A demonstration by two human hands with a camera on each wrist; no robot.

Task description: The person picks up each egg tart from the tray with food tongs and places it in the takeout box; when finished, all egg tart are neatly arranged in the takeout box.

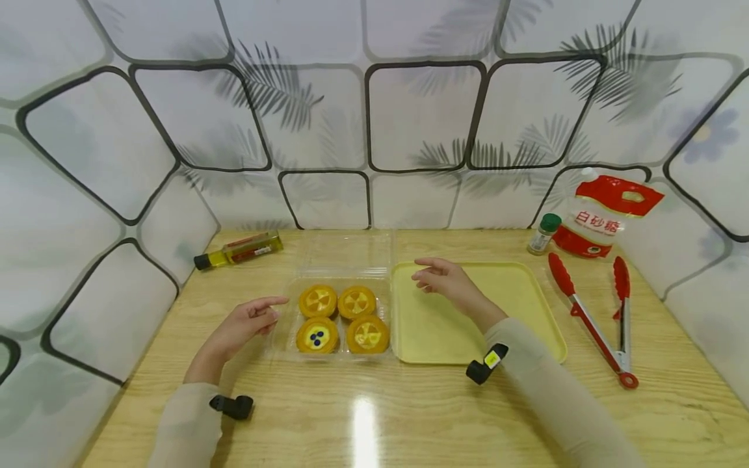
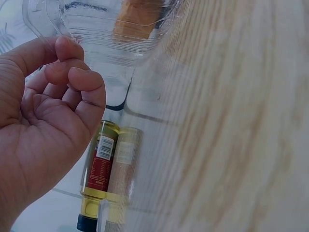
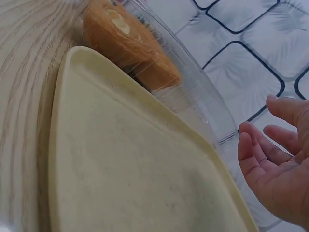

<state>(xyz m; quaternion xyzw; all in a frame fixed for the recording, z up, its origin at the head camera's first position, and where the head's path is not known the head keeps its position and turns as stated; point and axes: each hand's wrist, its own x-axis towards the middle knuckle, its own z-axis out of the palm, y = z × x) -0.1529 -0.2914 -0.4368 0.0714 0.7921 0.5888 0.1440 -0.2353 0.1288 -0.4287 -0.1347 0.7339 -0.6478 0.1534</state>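
A clear plastic clamshell box point(image 1: 285, 341) lies with its lid point(image 1: 349, 253) folded back toward the wall. Several round orange-yellow tarts point(image 1: 367, 334) sit inside, one topped with blue dots point(image 1: 318, 336). My left hand point(image 1: 242, 325) hovers at the box's left side, index finger extended and other fingers loosely curled; in the left wrist view its fingertips point(image 2: 70, 48) overlap the rim. Over the upper left of a yellow tray point(image 1: 468, 331), just right of the box, my right hand point(image 1: 447, 286) hangs with relaxed fingers and holds nothing.
Red-tipped tongs point(image 1: 597, 338) lie spread right of the tray. Behind them stand a green-capped seasoning jar point(image 1: 544, 234) and a red-and-white sugar bag point(image 1: 603, 218). An oil bottle point(image 1: 240, 250) lies on its side at the back left. Patterned walls point(image 1: 424, 117) enclose the wooden table point(image 1: 292, 416).
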